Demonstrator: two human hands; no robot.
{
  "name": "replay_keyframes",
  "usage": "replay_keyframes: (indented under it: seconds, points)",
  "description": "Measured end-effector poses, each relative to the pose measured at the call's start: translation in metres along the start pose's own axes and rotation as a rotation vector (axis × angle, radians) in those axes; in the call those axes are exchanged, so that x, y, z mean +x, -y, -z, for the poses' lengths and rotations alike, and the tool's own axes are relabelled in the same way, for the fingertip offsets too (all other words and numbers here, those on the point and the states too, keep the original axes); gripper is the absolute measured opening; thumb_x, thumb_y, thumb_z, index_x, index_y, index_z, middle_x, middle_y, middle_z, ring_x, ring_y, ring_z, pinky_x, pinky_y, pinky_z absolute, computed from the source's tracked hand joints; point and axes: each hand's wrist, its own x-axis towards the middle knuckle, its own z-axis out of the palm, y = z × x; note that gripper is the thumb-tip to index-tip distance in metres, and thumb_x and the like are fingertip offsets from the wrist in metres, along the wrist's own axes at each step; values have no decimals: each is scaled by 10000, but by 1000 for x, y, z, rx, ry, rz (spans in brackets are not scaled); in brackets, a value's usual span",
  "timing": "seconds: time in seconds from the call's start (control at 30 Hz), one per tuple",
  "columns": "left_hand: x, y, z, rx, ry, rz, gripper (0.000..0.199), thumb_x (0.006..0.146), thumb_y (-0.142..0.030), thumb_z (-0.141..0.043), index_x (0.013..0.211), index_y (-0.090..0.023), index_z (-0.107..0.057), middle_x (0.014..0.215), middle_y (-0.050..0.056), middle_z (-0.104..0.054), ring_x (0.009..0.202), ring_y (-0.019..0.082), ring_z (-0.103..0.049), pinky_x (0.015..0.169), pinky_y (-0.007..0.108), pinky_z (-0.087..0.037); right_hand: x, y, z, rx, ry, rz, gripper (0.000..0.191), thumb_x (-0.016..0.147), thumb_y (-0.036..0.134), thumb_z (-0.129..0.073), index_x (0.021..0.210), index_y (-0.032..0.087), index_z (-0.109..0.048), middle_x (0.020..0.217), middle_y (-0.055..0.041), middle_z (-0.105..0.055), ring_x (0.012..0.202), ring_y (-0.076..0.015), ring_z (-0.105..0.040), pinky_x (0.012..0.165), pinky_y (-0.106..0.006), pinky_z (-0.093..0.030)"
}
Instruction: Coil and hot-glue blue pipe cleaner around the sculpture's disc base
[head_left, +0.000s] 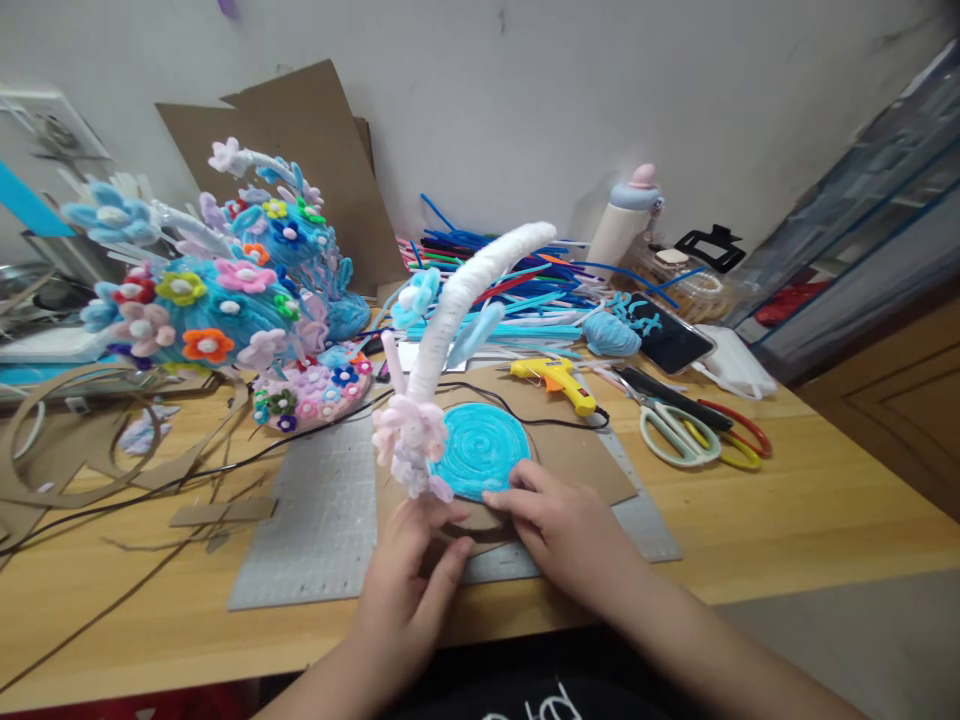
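Note:
A round blue coiled disc (480, 450) rests on a brown cardboard circle over the grey cutting mat (300, 530). From its left side rises a curved white wrapped stem (465, 290) with pink flowers (411, 440) at the base and a blue flower (415, 298) higher up. My left hand (416, 570) holds the near left edge of the cardboard circle, below the pink flowers; some fingertips are hidden. My right hand (562, 520) presses its fingers on the near right edge of the disc. A yellow glue gun (559, 382) lies just behind the disc.
Scissors (675, 430), pliers (739, 435) and a phone (675, 340) lie at the right. Pipe cleaners (487, 280) are heaped at the back, near a bottle (622, 225). Flower-covered pieces (225, 310) and cardboard scraps (225, 512) stand or lie at the left. A black cable crosses the table.

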Motion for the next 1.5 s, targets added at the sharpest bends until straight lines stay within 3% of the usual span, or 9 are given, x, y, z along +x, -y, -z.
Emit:
replay_keyframes:
  seconds: [0.17,0.33,0.47,0.8,1.07,1.17,1.3,1.5]
  points:
    - [0,-1,-1,-245,11,51,118,941,-200,-493,995,-241,-589,906,11,-604,870,155,-565,772,272,-431,-1,0,0,-1,-2,-3,262,894,155,-545,1053,305,-688,919,-10,-608,736,-145,-601,591,-253,-308]
    - [2,-5,-3,-453,50,250,272,984,-301,-408,787,-200,-566,745,-1,-542,713,134,-494,659,243,-388,-1,-1,-1,-4,-22,15,234,908,186,-537,1041,295,-694,901,-12,-606,721,-145,-597,583,-254,-302]
    - [1,-8,-4,-529,78,356,293,979,-369,-405,784,-196,-538,747,2,-511,721,144,-464,673,251,-380,-2,-1,-1,-8,-35,27,242,913,181,-523,1045,290,-694,898,-15,-606,716,-143,-592,578,-252,-296]
    - [5,-11,-2,-605,109,345,312,931,-448,-487,763,-187,-521,739,4,-479,708,146,-445,663,264,-378,-2,0,-1,0,-31,15,251,920,182,-507,1040,290,-699,897,-17,-612,719,-136,-591,583,-246,-305]
    - [4,-11,-1,-1036,199,489,300,879,-434,-604,758,-164,-553,675,-10,-464,612,104,-396,576,240,-312,-1,0,0,24,-22,15,253,913,167,-507,1030,279,-702,886,-20,-611,721,-140,-598,588,-245,-326]
    - [6,-16,-2,-1185,194,530,307,800,-427,-704,753,-171,-542,654,-20,-452,583,93,-386,554,234,-290,0,0,0,35,-20,14,258,910,163,-508,1036,278,-702,894,-23,-613,730,-142,-600,596,-250,-340]
    - [10,-22,-3,-1259,172,571,370,731,-411,-770,704,-186,-478,627,-33,-406,555,86,-364,531,228,-278,0,0,1,45,-14,10,268,921,159,-490,1043,269,-701,894,-27,-614,737,-142,-602,603,-254,-349]
    - [10,-23,-3,-1322,194,596,355,769,-435,-731,715,-178,-492,643,-27,-414,574,87,-366,519,210,-302,0,-1,1,44,-13,21,249,914,168,-507,1030,271,-702,880,-17,-608,716,-129,-592,595,-238,-342]
